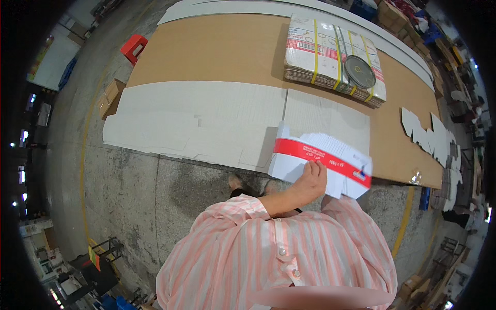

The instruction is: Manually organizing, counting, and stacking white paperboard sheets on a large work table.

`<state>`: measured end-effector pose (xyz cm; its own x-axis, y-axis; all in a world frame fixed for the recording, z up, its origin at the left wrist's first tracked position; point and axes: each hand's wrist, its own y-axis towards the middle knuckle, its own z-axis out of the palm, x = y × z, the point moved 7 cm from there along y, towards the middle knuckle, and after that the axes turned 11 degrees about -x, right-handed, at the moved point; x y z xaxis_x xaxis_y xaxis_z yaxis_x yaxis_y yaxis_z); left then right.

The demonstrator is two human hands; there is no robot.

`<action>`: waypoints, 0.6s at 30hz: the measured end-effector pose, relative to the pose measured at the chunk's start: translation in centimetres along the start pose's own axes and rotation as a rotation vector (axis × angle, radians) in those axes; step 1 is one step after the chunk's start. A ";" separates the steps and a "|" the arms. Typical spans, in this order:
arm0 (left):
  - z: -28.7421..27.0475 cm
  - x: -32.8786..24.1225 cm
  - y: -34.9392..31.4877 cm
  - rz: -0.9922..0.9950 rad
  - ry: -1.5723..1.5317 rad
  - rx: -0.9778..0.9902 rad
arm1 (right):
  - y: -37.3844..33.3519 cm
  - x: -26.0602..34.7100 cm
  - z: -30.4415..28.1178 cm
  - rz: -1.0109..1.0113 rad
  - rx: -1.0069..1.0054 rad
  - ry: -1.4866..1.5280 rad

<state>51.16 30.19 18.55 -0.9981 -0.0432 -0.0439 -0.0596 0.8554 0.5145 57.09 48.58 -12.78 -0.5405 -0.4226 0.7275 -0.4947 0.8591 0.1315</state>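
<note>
Held out at the near edge of the table [206,46], overlapping the white sheets [196,119] in this view: cartons [333,155], white with 1 red band, far edge fanned into thin layers. Left hand [311,179] on the printed face, close to the near edge, fingers narrow, bent and close together over the red band. Thumb out of sight, so hard to tell a pinch from a plain press. Right hand hidden beneath the cartons, with only the sleeve [351,222] clear; impossible to tell the spread of those fingers.

Likely light and fairly stiff as a pack, but easy to bend or crease at the loose edges. Apt to slip layer over layer if pressed from above alone. Best taken by the 2 short ends, thumbs on top and fingers under, squeezing through every layer; best kept clear of the fanned edge, for fear of folding tabs.

Farther back on the table, apart from the cartons: a bundle [325,41] bound with yellow straps, 1 grey disc [360,71] on top. Off to the right, white scraps [439,137]. Beyond the table's left side, 1 red stool [134,49].
</note>
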 end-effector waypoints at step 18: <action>3.7 23.7 -25.0 -1.725 -1.263 -1.004 | 0.1 12.6 -5.4 -0.109 0.018 -0.709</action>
<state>29.09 9.68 1.48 0.4226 0.3791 -0.8232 -0.8818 -0.0377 -0.4700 53.91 44.96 0.01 -0.7965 -0.5968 0.0972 -0.5788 0.7990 0.1631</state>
